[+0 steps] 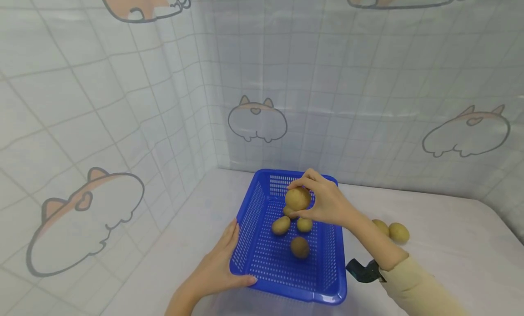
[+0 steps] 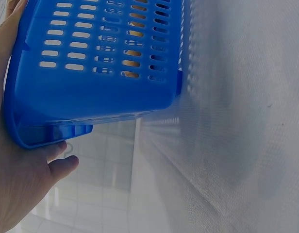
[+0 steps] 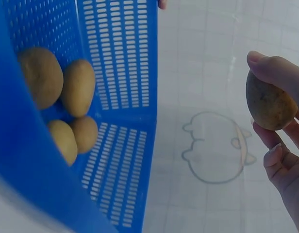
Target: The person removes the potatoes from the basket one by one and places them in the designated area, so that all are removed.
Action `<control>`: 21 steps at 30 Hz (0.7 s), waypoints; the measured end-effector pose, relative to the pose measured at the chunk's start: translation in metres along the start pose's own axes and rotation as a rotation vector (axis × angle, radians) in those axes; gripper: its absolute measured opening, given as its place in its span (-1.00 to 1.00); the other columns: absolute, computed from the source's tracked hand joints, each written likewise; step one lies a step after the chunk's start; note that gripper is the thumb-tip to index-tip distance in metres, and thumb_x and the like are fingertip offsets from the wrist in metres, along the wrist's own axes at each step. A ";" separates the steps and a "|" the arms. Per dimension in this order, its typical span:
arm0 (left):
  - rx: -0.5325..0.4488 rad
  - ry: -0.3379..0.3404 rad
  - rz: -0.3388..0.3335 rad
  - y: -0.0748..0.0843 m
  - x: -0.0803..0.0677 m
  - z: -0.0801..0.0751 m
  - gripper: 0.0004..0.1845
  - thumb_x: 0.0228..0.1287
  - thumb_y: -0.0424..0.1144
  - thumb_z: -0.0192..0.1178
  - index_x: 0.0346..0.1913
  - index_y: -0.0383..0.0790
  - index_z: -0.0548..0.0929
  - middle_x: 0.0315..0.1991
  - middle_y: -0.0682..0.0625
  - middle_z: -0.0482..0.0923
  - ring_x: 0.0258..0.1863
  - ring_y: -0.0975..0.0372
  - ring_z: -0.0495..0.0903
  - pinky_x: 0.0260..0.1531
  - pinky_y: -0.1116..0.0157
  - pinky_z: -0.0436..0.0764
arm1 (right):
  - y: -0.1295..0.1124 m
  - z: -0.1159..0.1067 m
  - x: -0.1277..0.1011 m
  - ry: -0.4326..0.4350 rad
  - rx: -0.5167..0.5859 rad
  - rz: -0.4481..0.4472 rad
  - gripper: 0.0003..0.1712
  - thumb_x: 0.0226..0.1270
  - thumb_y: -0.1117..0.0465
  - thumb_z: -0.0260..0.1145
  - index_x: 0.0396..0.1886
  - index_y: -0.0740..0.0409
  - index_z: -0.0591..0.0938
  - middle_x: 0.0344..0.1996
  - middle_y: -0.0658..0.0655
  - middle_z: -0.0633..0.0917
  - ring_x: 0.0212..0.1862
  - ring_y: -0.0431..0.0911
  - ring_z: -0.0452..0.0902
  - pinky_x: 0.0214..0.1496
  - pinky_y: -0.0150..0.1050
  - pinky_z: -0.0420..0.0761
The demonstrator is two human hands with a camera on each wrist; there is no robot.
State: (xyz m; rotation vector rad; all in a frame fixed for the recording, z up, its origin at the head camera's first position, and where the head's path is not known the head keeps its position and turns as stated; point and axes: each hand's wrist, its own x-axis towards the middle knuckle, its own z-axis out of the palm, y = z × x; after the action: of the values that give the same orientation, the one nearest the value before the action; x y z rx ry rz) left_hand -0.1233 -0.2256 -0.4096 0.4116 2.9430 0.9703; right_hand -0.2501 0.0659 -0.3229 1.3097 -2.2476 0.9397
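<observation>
A blue plastic basket [image 1: 286, 273] with slotted sides stands on the white surface. Several potatoes [image 1: 280, 225] lie inside it, also visible beyond the basket wall in the right wrist view. My right hand [image 1: 327, 202] pinches another potato [image 1: 298, 198] between thumb and fingers, above the far part of the basket. In the right wrist view this potato [image 3: 268, 102] has a brownish, speckled skin. My left hand [image 1: 217, 266] holds the basket's near left corner, thumb at the front rim and fingers along the left side. The left wrist view shows fingertips [image 2: 64, 167] by the rim.
Two more potatoes [image 1: 399, 233] lie on the white surface [image 1: 450, 257] right of the basket, one partly behind my right forearm. White gridded sheets [image 1: 327, 79] with cartoon animals hang behind and to the left. A dark wrist mount [image 1: 364, 270] sticks out below the right sleeve.
</observation>
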 end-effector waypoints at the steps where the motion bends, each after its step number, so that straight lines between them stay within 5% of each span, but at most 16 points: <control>1: -0.002 -0.002 -0.006 0.000 0.000 0.000 0.38 -0.16 0.33 0.41 0.51 -0.30 -0.22 0.53 -0.02 -0.41 0.49 0.09 -0.25 0.35 -0.05 0.09 | 0.001 -0.002 -0.001 0.008 -0.003 -0.009 -0.35 -0.29 0.22 0.69 -0.07 -0.04 0.64 -0.23 -0.08 0.45 -0.26 -0.18 0.48 -0.35 -0.37 0.61; 16: 0.005 -0.009 0.000 0.000 0.000 0.000 0.39 -0.17 0.34 0.41 0.51 -0.31 -0.22 0.53 -0.02 -0.42 0.48 0.09 -0.25 0.35 -0.06 0.11 | 0.009 -0.029 -0.013 0.041 0.002 -0.036 -0.29 -0.31 0.23 0.70 -0.02 -0.02 0.63 -0.21 -0.06 0.46 -0.19 -0.18 0.46 -0.24 -0.34 0.63; 21: 0.009 -0.007 0.000 -0.001 0.001 0.000 0.39 -0.17 0.34 0.41 0.51 -0.33 -0.21 0.53 -0.03 -0.42 0.49 0.09 -0.26 0.35 -0.05 0.09 | 0.011 -0.040 -0.019 0.059 -0.029 -0.003 -0.28 -0.33 0.25 0.71 -0.03 -0.02 0.63 -0.22 -0.06 0.47 -0.23 -0.21 0.42 -0.36 -0.37 0.56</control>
State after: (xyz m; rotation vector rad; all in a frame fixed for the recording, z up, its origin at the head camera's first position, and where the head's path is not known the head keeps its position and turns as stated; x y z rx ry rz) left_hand -0.1241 -0.2257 -0.4101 0.4151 2.9420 0.9545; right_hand -0.2508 0.1097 -0.3101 1.2558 -2.2059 0.9288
